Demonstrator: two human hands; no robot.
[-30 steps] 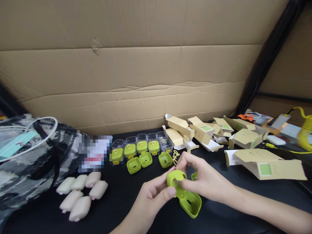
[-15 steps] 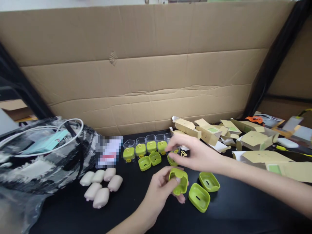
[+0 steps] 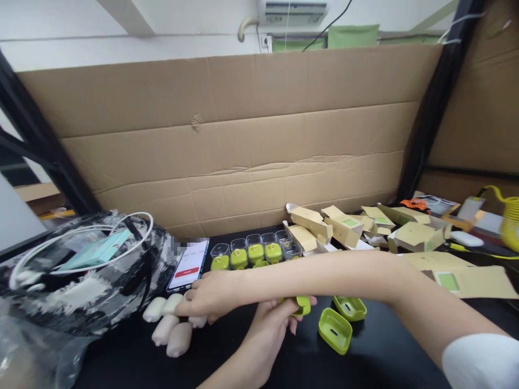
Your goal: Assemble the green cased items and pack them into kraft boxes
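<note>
Green case (image 3: 302,306) is in the L hand (image 3: 270,329), clamped btwn thumb & fingers, held up over the black worktop (image 3: 385,351); its far side is pt hidden by the R forearm (image 3: 316,278), so can't tell how much of it is open.

R hand (image 3: 217,294) is crossed over to the far L of the L hand, palm down, fingers at the grp of pale pieces (image 3: 179,339). Fingers overlap a couple of these; can't tell if they're closed on one or just touching. Other pale pcs lie just beside & nearer the person than the R fingertips.

Phone (image 3: 188,265) w/ lit screen lies just beyond the R hand. Camo bag (image 3: 77,294) w/ white cable (image 3: 150,232) & teal box (image 3: 97,251) on it sits to the L of the R hand.

Row of clear boxes (image 3: 221,250) w/ green lidded cases (image 3: 273,252) stands beyond both hands, pt behind the R forearm. To the R of the L hand, near it: two open green trays (image 3: 335,330), close tog. on the worktop. Unfolded cartons (image 3: 344,224) are heaped well beyond the L hand, off to its R; cardboard panel (image 3: 243,140) stands behind everything.
</note>
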